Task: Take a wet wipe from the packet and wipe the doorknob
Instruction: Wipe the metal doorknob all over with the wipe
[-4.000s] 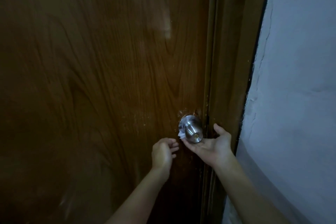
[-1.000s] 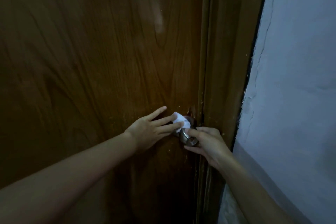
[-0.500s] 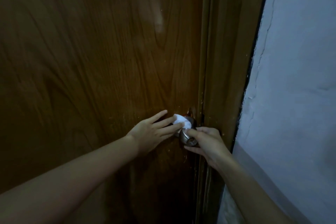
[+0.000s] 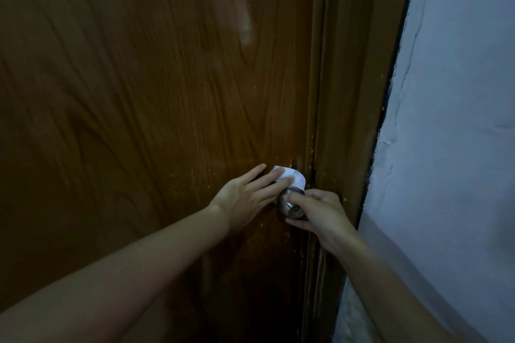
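A round metal doorknob sits at the right edge of a brown wooden door. A white wet wipe lies over the top of the knob. My left hand reaches in from the left with fingers stretched out, pressing the wipe against the knob. My right hand comes from the right and grips the knob's front, thumb across its top. Most of the knob is hidden by both hands. No wipe packet is in view.
The brown door frame runs vertically just right of the knob. A pale blue-white wall with cracked plaster fills the right side. The scene is dim.
Four seconds ago the knob was bare with both hands below it. Over the last second the wipe has spread a little further right over the knob's top; both hands have barely shifted.
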Demonstrator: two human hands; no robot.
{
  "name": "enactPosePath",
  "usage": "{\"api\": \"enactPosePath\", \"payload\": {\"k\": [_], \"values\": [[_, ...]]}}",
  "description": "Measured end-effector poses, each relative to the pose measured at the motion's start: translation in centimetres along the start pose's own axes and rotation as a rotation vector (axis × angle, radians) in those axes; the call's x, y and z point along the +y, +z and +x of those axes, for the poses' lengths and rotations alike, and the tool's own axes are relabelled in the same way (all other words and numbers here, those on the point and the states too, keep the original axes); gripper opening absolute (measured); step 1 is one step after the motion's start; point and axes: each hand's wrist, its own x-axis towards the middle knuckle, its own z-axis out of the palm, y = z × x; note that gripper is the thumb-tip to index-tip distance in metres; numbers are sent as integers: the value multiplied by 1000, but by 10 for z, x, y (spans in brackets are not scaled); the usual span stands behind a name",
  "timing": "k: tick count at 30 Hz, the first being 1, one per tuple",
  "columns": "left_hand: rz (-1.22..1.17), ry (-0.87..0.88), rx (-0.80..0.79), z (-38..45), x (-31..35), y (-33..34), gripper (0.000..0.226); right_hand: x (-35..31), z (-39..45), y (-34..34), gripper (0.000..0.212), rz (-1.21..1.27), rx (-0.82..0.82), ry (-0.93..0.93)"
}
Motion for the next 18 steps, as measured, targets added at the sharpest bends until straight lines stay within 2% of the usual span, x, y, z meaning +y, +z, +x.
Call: {"api": "enactPosePath", "payload": {"k": [1, 5, 13, 18], "values": [[48, 10, 18, 0, 1, 9, 60, 0, 0, 1, 20, -7, 6, -2], [139, 3, -76, -11, 3, 15, 68, 1, -1, 4, 18, -28, 28, -31], [90, -48, 28, 2, 8, 4, 73, 5, -6, 2, 9, -42, 42, -85], [21, -62, 37, -4, 17, 4, 71, 8, -13, -1, 12, -45, 36, -105]]}}
